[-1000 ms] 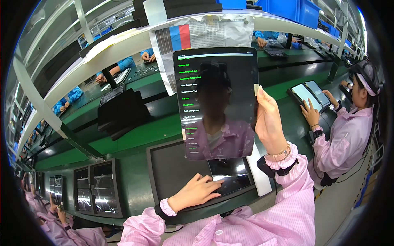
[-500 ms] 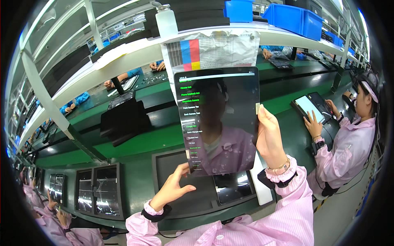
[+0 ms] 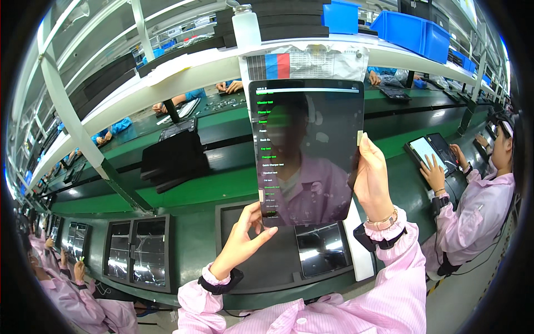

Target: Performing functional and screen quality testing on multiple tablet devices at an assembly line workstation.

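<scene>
Upright before me is a tablet point(image 3: 311, 161), its dark screen showing a column of green and white text lines and a reflection. My right hand point(image 3: 372, 178) grips its right edge, thumb at a small pale tab. At the lower left corner, my left hand point(image 3: 245, 236) has its fingers curled against the edge; its thumb stretches across just below the tablet. Under the tablet, a dark foam tray point(image 3: 261, 281) lies on the bench, with a second tablet point(image 3: 322, 256) in its right part. The raised tablet hides part of the tray.
Left of the tray is another black tray point(image 3: 168, 250) with two dark tablets. A white strip point(image 3: 359, 245) borders my tray's right side. Black sheets point(image 3: 172, 161) lie further back. Above runs a shelf with a white bottle point(image 3: 246, 28) and blue bins point(image 3: 411, 36). A co-worker point(image 3: 473, 206) handles a tablet at right.
My view has shifted, so the surroundings sit further right. The text column now shows more green lines. My left hand has come closer to the tablet's lower left corner; the right keeps its grip.
</scene>
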A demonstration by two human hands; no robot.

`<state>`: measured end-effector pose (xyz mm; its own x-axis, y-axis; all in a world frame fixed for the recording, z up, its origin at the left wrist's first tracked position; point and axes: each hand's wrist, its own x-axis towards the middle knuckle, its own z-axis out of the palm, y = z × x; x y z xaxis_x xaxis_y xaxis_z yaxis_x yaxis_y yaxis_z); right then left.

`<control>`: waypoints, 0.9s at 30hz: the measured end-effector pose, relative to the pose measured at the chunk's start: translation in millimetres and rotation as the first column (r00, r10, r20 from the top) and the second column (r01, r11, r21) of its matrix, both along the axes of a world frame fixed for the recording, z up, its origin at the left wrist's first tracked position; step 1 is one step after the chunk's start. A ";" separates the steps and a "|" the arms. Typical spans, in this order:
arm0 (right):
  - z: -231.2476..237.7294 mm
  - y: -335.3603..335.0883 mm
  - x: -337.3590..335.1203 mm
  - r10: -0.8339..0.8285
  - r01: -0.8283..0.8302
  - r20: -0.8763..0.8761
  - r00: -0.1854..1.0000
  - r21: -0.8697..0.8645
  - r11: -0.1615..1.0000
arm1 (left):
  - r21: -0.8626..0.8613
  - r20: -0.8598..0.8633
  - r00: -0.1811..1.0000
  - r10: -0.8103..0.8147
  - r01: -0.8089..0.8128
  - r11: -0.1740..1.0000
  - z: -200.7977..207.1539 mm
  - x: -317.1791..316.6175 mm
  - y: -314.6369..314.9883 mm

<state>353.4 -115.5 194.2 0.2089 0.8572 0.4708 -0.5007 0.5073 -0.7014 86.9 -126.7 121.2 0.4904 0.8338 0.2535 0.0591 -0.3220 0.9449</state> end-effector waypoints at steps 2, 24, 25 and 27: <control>1.6 1.0 -0.5 -0.023 0.023 -0.002 1.000 -0.042 0.999 | 0.029 0.016 0.999 0.036 -0.036 0.999 0.1 1.2 0.9; -8.0 3.7 -5.5 0.005 -0.005 0.002 1.000 0.012 1.000 | 0.153 -0.071 0.965 0.251 -0.238 0.959 8.7 -0.9 8.9; -10.5 3.0 -6.7 -0.016 0.016 0.009 1.000 -0.012 1.000 | 0.145 -0.020 0.968 0.250 -0.244 0.959 13.0 -0.5 11.4; -15.8 0.7 -8.8 -0.019 0.020 0.014 1.000 -0.060 0.998 | 0.134 0.077 0.952 0.298 -0.306 0.943 21.5 0.6 14.7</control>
<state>344.5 -114.8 178.4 0.2201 0.8800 0.4210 -0.4816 0.4733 -0.7376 87.5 -112.0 142.7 0.2035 0.8938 0.3998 0.1243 -0.4286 0.8949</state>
